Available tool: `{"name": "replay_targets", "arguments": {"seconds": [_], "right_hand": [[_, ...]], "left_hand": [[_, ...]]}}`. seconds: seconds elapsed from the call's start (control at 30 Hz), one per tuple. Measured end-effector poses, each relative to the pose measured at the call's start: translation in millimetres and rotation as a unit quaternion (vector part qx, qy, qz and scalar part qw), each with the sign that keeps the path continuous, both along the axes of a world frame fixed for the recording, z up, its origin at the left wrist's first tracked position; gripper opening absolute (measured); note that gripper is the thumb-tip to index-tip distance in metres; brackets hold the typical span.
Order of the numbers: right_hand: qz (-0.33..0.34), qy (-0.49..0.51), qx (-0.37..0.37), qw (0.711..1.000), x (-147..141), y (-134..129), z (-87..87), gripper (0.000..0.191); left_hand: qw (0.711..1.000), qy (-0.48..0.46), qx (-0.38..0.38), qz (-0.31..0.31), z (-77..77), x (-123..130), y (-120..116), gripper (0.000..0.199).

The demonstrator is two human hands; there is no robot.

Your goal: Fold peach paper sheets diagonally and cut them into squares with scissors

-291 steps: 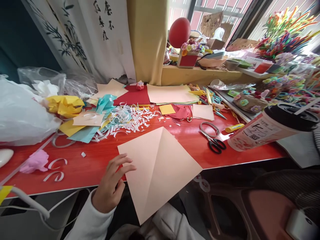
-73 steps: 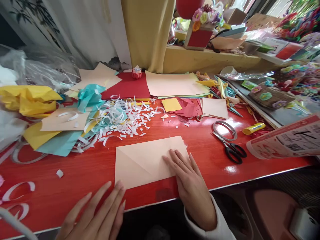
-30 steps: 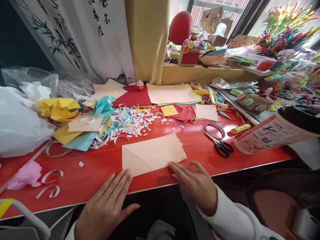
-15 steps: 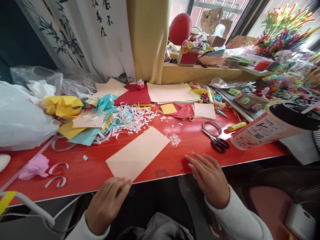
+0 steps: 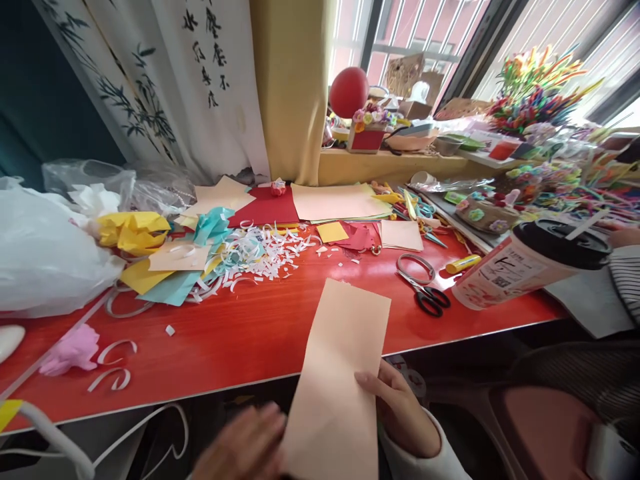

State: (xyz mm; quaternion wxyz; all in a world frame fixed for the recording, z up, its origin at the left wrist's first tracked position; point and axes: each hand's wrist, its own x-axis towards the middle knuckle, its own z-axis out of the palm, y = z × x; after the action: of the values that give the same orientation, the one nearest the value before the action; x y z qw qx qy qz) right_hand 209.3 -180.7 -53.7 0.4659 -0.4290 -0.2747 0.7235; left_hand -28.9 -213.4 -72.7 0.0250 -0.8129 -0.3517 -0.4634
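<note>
A long peach sheet of paper (image 5: 340,373) is lifted off the red table and tilted over its front edge. My right hand (image 5: 403,410) grips its right edge, thumb on the front face and fingers behind. Beside the sheet's lower left edge, my left hand (image 5: 245,443) is smeared by motion, so its fingers cannot be read clearly. Black-handled scissors (image 5: 431,300) lie on the table to the right, near a silver-grey ring of tape (image 5: 416,268).
White paper shreds (image 5: 255,257) and coloured sheets cover the table's back left. A lidded drink cup (image 5: 525,267) leans at the right, beside a yellow tube (image 5: 463,264). A pink crumpled lump (image 5: 71,350) lies far left. A co-worker's striped sleeve (image 5: 625,280) shows at the right edge.
The peach sheet has been picked up from the table and turned more upright. My right hand has moved onto its right edge; my left hand has shifted lower and blurred.
</note>
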Motion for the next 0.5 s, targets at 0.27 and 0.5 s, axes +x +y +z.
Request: {"name": "replay_targets", "arguments": {"seconds": [0.27, 0.5], "right_hand": [[0.285, -0.065, 0.117, 0.949, -2, 6, 12.7, 0.040], [0.090, 0.129, 0.141, 0.978, -13, -8, 15.3, 0.083]], "left_hand": [[0.683, -0.280, -0.673, -0.042, 30.5, 10, 16, 0.037], [0.736, -0.505, -0.410, 0.188, 22.0, 37, 29, 0.033]]}}
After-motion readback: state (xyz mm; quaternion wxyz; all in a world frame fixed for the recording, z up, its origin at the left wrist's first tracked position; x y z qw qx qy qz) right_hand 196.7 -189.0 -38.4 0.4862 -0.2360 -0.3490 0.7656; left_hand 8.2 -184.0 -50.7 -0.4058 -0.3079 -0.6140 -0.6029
